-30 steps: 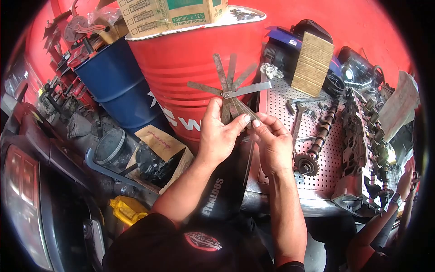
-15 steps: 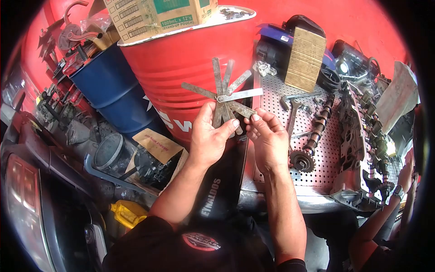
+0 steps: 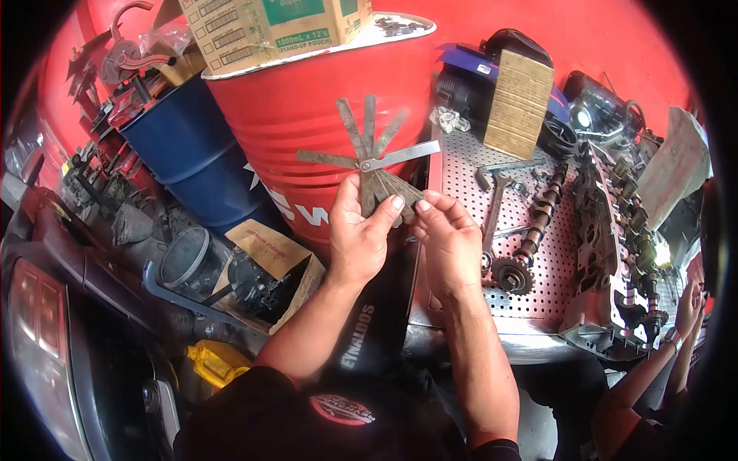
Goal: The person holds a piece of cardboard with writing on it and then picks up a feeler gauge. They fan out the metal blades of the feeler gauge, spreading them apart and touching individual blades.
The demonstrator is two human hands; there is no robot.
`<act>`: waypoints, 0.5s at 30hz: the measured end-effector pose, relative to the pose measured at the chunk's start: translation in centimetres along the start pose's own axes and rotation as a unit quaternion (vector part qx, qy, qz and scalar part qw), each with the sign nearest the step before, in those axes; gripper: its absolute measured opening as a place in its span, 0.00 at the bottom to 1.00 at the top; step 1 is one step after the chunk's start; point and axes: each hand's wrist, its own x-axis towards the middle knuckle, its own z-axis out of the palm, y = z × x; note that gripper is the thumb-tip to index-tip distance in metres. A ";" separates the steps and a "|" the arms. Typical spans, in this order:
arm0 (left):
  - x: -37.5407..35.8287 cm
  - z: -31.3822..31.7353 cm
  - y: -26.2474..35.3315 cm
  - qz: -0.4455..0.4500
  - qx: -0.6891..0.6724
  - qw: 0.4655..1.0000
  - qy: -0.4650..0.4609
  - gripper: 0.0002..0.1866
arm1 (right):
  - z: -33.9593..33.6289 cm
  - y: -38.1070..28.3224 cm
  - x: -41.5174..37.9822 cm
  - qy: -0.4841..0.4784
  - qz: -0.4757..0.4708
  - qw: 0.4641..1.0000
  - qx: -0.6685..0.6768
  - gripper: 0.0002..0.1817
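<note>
One feeler gauge (image 3: 367, 164): fanned out, held in front of red drum (image 3: 265, 107).
Blade handling: best to steady with left, part blades singly, no bending.
Left hand (image 3: 358, 240): thumb and fingers closed on blades, before the drum.
Right hand (image 3: 453, 244): thumb and fingertips pinched on blade ends, how many unclear.
Perforated bench (image 3: 463, 157): right of drum, camshaft (image 3: 542, 217) on it.

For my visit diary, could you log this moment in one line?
left hand: holding fanned metal blades; right hand: pinching lower blades; nearby: camshaft on perforated tabletop
</note>
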 end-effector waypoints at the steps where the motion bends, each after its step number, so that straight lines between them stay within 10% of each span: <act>1: -0.1 -0.4 -0.1 -0.010 0.009 1.000 -0.011 0.14 | 0.0 -0.1 0.1 -0.006 0.010 1.000 0.012 0.10; 15: 0.8 -2.2 2.5 -0.101 0.001 0.985 -0.138 0.20 | 0.1 -0.8 -0.3 -0.011 0.015 1.000 -0.005 0.10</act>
